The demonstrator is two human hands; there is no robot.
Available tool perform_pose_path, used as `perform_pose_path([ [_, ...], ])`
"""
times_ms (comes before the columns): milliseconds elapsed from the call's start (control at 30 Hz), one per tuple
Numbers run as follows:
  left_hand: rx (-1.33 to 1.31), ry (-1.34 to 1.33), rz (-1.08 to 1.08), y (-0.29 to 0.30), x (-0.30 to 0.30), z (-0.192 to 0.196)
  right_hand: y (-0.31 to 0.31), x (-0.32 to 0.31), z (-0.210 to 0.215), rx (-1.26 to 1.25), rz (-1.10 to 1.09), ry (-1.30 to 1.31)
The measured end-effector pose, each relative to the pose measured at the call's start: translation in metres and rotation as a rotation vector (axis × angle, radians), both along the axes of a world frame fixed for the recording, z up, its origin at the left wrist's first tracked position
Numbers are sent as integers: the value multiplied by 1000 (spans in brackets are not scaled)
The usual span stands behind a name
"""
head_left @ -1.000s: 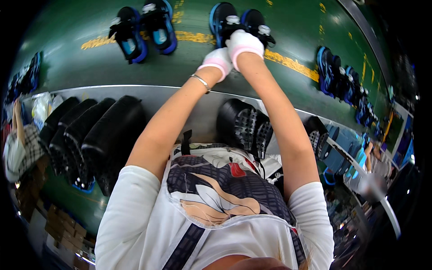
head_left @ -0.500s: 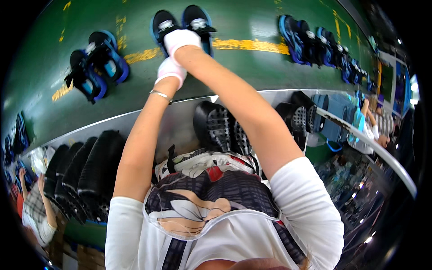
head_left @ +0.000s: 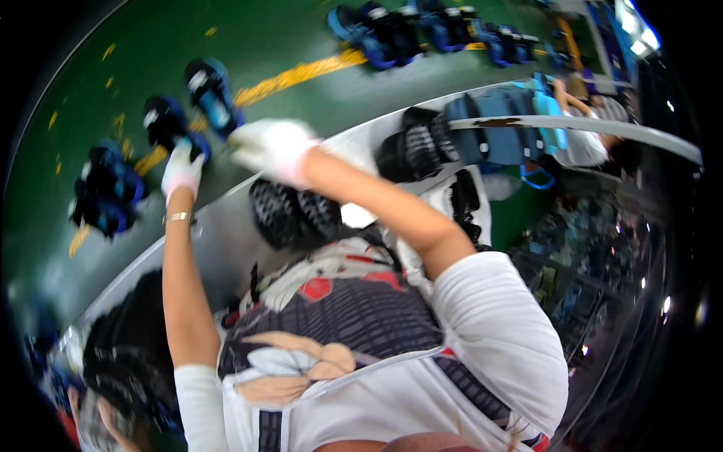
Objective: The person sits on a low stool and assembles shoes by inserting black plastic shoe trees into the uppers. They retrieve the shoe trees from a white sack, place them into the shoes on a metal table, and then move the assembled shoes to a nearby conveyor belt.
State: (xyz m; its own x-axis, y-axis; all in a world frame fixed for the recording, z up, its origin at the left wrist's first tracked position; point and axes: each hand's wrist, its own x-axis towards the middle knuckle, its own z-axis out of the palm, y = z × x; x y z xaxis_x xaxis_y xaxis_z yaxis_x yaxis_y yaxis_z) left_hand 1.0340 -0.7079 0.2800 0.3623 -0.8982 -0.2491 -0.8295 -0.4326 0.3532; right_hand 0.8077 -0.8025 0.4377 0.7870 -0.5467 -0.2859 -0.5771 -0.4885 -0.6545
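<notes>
A pair of black and blue shoes lies on a green conveyor belt (head_left: 316, 98) with yellow marks. My left hand (head_left: 182, 169), in a white glove, grips the near end of the left shoe (head_left: 166, 122). My right hand (head_left: 273, 148), also gloved and blurred, hovers just to the right of the other shoe (head_left: 212, 92). Its fingers are curled, and I cannot tell whether they touch the shoe. Both my arms reach up and away from my body.
More black and blue shoe pairs sit on the belt at left (head_left: 105, 192) and far along it (head_left: 373, 30). Black treaded soles (head_left: 294, 215) stand below the belt's grey edge. A metal rail (head_left: 580, 126) and another person's arm (head_left: 580, 143) are at right.
The view has swung, so the belt now tilts. The pair of shoes and both hands have shifted toward the left. My right hand has drawn back off its shoe.
</notes>
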Motion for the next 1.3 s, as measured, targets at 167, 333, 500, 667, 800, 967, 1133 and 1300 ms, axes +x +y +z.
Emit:
perform_pose_path([
  [167,-116,-50,-15,28,7,-4,21,-107,4,-200,-207,-46],
  [333,-262,-68,210,54,-30,55,64,-146,5,-179,-108,-98],
  [500,-430,54,304,77,-58,68,83,-139,0,-162,32,-79],
  [667,-424,209,279,87,-78,73,85,-128,-13,-248,272,-133],
  [800,-373,280,289,88,-88,82,86,-129,-14,-228,285,-165],
  [967,-328,389,319,82,-97,116,80,-129,36,-29,155,-162],
  [1133,-243,1415,276,70,-111,150,64,-98,66,-133,195,-310],
  [1300,-350,2074,435,63,-117,132,63,-56,57,-154,94,-366],
])
